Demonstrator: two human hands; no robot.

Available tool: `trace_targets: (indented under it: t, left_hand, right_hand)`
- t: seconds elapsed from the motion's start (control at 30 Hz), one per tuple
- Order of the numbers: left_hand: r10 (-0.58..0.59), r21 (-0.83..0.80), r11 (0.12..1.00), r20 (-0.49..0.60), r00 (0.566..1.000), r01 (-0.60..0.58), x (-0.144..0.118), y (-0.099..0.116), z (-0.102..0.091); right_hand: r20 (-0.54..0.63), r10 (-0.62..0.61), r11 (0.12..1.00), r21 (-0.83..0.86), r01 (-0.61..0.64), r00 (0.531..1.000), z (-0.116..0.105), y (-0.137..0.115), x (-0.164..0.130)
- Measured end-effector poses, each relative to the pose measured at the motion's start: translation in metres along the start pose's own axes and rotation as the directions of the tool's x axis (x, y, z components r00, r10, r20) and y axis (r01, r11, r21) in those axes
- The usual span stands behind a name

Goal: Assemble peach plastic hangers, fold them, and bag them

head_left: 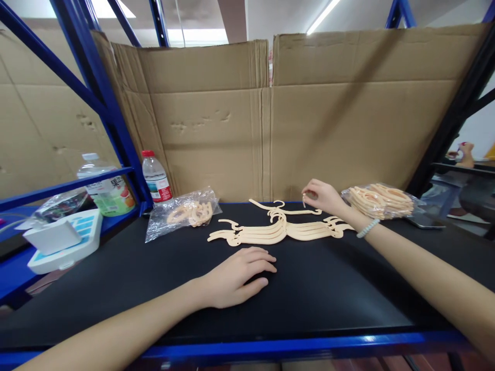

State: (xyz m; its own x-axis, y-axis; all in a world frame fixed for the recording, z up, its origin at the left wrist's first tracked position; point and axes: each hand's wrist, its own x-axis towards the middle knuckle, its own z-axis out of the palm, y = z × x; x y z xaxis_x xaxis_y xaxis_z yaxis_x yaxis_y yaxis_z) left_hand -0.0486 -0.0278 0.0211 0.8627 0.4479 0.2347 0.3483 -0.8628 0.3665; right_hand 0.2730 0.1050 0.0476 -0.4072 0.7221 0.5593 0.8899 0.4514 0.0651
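Just beyond the left fingers (260,266) lie cream hangers (261,235).

Bright ceiling tube (323,16), diagonal shadow (351,100) across cardboard (294,129)

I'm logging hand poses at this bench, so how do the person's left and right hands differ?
The left hand is open and palm down, with nothing visible in its grasp; the right hand is curled and seems to pinch a small pale piece. The left hand is nearer the front of the black tabletop, the right hand farther back. A beaded bracelet circles the right wrist; the left is bare. Both hands are ungloved.
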Motion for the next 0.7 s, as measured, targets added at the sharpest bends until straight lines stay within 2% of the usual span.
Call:
trace_targets:
  t: [0.07, 0.13, 0.23, 0.33, 0.43, 0.53, 0.6, 0.7]
  left_hand:
    - [0.014, -0.072, 0.997, -0.016, 1.000, -0.015, 0.002, 0.002, 0.001]
    - [0.013, -0.153, 0.988, -0.026, 1.000, -0.017, 0.003, 0.005, 0.002]
    - [-0.077, -0.273, 0.960, -0.041, 0.996, 0.063, 0.007, 0.009, 0.002]
    - [-0.224, -0.450, 0.875, -0.047, 0.973, 0.180, 0.012, 0.010, 0.004]
    - [-0.356, -0.712, 0.664, -0.032, 0.934, 0.229, 0.017, 0.007, 0.008]
    - [-0.495, -0.879, 0.426, -0.031, 0.868, 0.212, 0.020, 0.005, 0.011]
    - [-0.559, -0.927, 0.335, -0.048, 0.828, 0.172, 0.021, 0.004, 0.013]
    - [-0.628, -0.946, 0.290, -0.077, 0.774, 0.142, 0.021, 0.002, 0.014]
  right_hand:
    - [-0.145, 0.069, 0.981, 0.187, -0.041, 0.987, -0.012, -0.007, -0.011]
    - [-0.251, 0.203, 0.886, 0.458, -0.069, 0.946, -0.023, -0.018, -0.023]
    - [-0.232, 0.360, 0.670, 0.739, -0.078, 0.904, -0.034, -0.043, -0.039]
    - [-0.145, 0.415, 0.455, 0.888, -0.067, 0.898, -0.036, -0.072, -0.047]
    - [-0.078, 0.372, 0.292, 0.956, -0.037, 0.925, -0.034, -0.103, -0.049]
    - [0.008, 0.276, 0.185, 0.981, -0.061, 0.961, -0.027, -0.128, -0.053]
    - [0.074, 0.198, 0.173, 0.979, -0.110, 0.977, -0.020, -0.141, -0.058]
    - [0.137, 0.095, 0.227, 0.961, -0.155, 0.986, -0.012, -0.150, -0.064]
